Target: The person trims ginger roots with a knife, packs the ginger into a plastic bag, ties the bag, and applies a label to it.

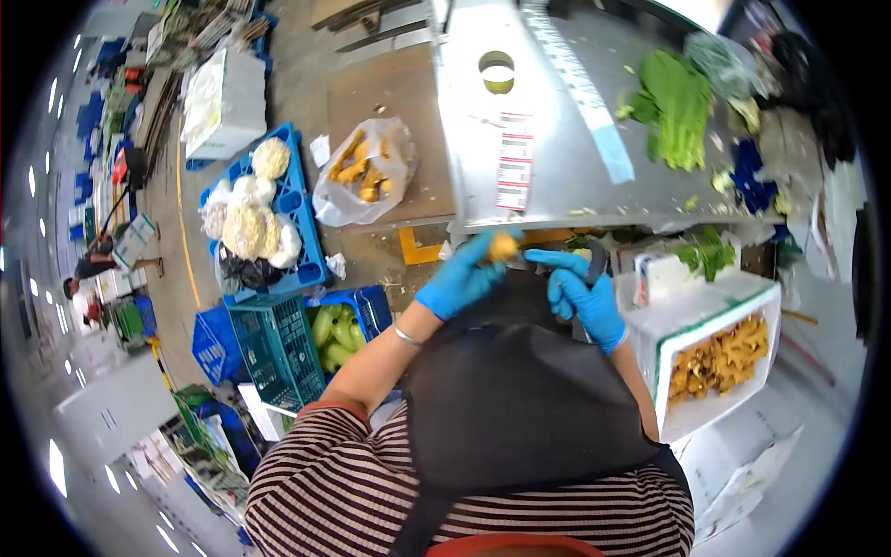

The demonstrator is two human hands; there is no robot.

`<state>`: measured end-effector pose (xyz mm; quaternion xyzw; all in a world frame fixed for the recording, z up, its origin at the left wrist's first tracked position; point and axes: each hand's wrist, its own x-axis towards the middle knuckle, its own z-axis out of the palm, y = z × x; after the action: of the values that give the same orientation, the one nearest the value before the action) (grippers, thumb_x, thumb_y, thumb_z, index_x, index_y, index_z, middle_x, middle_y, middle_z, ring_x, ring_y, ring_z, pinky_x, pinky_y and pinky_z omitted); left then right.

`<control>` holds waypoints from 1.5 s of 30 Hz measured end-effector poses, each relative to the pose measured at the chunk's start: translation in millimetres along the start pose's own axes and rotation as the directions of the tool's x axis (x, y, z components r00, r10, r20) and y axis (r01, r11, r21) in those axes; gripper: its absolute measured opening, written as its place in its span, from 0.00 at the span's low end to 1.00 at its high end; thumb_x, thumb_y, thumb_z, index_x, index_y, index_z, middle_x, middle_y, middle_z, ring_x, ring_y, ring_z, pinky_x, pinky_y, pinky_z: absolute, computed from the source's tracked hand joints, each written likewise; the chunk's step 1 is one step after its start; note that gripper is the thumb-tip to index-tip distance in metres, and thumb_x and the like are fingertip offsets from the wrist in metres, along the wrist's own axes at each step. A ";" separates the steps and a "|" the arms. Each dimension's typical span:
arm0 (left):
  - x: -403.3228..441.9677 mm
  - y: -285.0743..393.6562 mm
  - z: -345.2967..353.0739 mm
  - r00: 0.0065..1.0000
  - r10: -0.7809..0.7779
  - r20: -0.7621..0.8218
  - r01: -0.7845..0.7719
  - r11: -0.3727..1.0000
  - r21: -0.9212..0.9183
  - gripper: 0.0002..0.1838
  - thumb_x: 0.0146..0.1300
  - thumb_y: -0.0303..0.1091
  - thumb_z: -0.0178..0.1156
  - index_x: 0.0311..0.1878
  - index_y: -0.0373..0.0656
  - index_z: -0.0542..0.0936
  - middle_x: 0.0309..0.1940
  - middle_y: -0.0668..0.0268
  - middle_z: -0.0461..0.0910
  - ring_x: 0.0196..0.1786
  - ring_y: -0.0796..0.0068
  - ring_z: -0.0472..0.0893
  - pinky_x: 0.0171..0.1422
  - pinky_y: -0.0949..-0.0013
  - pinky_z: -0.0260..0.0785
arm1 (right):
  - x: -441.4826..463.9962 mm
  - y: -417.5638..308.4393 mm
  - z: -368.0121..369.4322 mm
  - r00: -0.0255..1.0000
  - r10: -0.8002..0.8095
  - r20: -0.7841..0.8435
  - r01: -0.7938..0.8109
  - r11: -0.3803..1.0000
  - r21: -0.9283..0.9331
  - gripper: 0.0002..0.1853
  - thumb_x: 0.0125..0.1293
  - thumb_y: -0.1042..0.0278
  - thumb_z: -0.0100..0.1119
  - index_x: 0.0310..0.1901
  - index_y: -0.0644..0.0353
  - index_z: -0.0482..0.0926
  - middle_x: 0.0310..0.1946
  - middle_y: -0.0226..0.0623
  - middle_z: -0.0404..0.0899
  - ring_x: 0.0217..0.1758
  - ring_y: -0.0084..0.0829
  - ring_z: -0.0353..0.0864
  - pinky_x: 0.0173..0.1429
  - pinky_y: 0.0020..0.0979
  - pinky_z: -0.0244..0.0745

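In the head view, my left hand (464,278), in a blue glove, is closed on a small yellow-brown piece of ginger (502,247) in front of the metal table. Just to its right, my right hand (587,302), also blue-gloved, has its index finger stretched toward the ginger. Its other fingers are curled around a dark-handled tool (597,264); what kind it is I cannot make out. A white foam box (664,371) beside my right arm holds many knobbly pieces of ginger (719,362). More ginger (364,172) lies in a clear plastic bag (397,181) at the left.
The metal table (566,200) bears a tape roll (497,72), a strip of labels (514,167) and leafy greens (677,107). On the left are a blue pallet (295,209) with bagged vegetables, a green crate (274,353) and a blue crate (373,311) of green vegetables. People stand far left.
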<state>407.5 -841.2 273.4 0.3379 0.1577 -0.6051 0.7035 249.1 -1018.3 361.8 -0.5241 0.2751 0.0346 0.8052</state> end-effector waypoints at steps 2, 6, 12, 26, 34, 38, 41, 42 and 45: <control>10.6 50.9 -77.2 0.935 0.204 -0.291 -0.260 0.951 -0.168 0.17 0.71 0.39 0.56 0.56 0.38 0.75 0.52 0.59 0.79 0.45 0.69 0.80 0.50 0.69 0.77 | 31.4 4.9 8.0 0.978 0.053 -0.202 -0.066 0.996 -0.060 0.15 0.75 0.61 0.51 0.53 0.57 0.83 0.24 0.23 0.74 0.21 0.13 0.66 0.26 0.17 0.63; 58.2 145.3 -278.0 0.655 0.375 -0.656 -0.587 0.800 -0.128 0.12 0.70 0.33 0.54 0.51 0.38 0.78 0.48 0.59 0.81 0.49 0.64 0.81 0.54 0.64 0.80 | 79.3 43.8 -29.0 0.863 0.024 -0.505 -0.113 0.983 -0.146 0.13 0.72 0.61 0.55 0.45 0.59 0.86 0.24 0.27 0.76 0.18 0.16 0.67 0.23 0.20 0.63; 157.6 225.6 -443.5 0.532 0.801 -0.276 -0.190 0.430 0.883 0.18 0.68 0.36 0.57 0.55 0.34 0.75 0.42 0.54 0.82 0.45 0.60 0.82 0.51 0.64 0.75 | 101.4 79.9 -86.0 0.664 0.091 -0.742 -0.149 0.989 -0.013 0.09 0.67 0.66 0.61 0.42 0.60 0.86 0.25 0.28 0.76 0.18 0.19 0.67 0.22 0.23 0.65; -51.3 139.0 -178.3 0.241 0.908 -0.343 0.023 0.348 0.937 0.29 0.60 0.34 0.68 0.62 0.31 0.72 0.48 0.55 0.79 0.48 0.64 0.77 0.56 0.65 0.71 | 164.6 13.4 -243.8 0.514 -0.358 -0.780 -0.672 0.397 -0.625 0.50 0.55 0.39 0.67 0.72 0.62 0.59 0.58 0.56 0.76 0.57 0.54 0.78 0.58 0.48 0.73; 9.8 187.4 -284.9 0.194 0.721 -0.665 -0.069 0.686 0.724 0.26 0.60 0.40 0.67 0.55 0.29 0.77 0.41 0.54 0.80 0.47 0.56 0.79 0.60 0.60 0.69 | 168.9 50.4 -266.2 0.611 -0.374 -0.698 -0.727 0.083 -0.681 0.49 0.55 0.44 0.68 0.73 0.57 0.56 0.56 0.53 0.75 0.57 0.55 0.76 0.60 0.49 0.73; 20.0 241.0 -262.3 0.411 0.672 -0.616 -0.474 0.735 0.485 0.13 0.65 0.35 0.59 0.42 0.33 0.81 0.36 0.60 0.81 0.44 0.65 0.80 0.55 0.63 0.72 | 170.7 1.9 -254.5 0.686 -0.520 -0.509 -0.538 0.107 -0.836 0.35 0.59 0.50 0.66 0.66 0.55 0.69 0.55 0.51 0.77 0.55 0.50 0.78 0.57 0.46 0.74; 8.0 277.7 -247.9 0.537 0.697 -0.475 -0.607 0.710 0.357 0.10 0.67 0.34 0.55 0.31 0.41 0.79 0.25 0.67 0.79 0.29 0.72 0.76 0.47 0.67 0.71 | 186.7 -2.3 -186.7 0.790 -0.336 -0.513 -0.357 0.428 -0.830 0.27 0.61 0.45 0.64 0.56 0.54 0.78 0.49 0.50 0.80 0.49 0.48 0.81 0.53 0.41 0.76; -0.4 286.1 -252.0 0.582 0.729 -0.361 -0.671 0.681 0.294 0.11 0.69 0.36 0.54 0.32 0.42 0.78 0.22 0.70 0.77 0.26 0.74 0.74 0.44 0.68 0.71 | 195.3 13.5 -162.7 0.832 -0.293 -0.472 -0.331 0.420 -0.845 0.28 0.61 0.43 0.63 0.55 0.56 0.79 0.47 0.50 0.81 0.48 0.47 0.81 0.53 0.40 0.75; -30.9 300.8 -133.0 0.551 0.761 -0.342 -0.593 0.646 0.481 0.12 0.70 0.38 0.54 0.31 0.43 0.78 0.22 0.72 0.75 0.23 0.81 0.69 0.40 0.74 0.70 | 224.7 54.6 -85.1 0.910 -0.017 -0.414 -0.319 0.609 -0.726 0.31 0.55 0.40 0.67 0.46 0.63 0.80 0.46 0.50 0.81 0.47 0.45 0.82 0.54 0.40 0.74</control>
<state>713.9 -717.8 282.4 0.6271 0.0984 -0.1838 0.7505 385.8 -1119.6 183.6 -0.7909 0.4274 0.1175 0.4219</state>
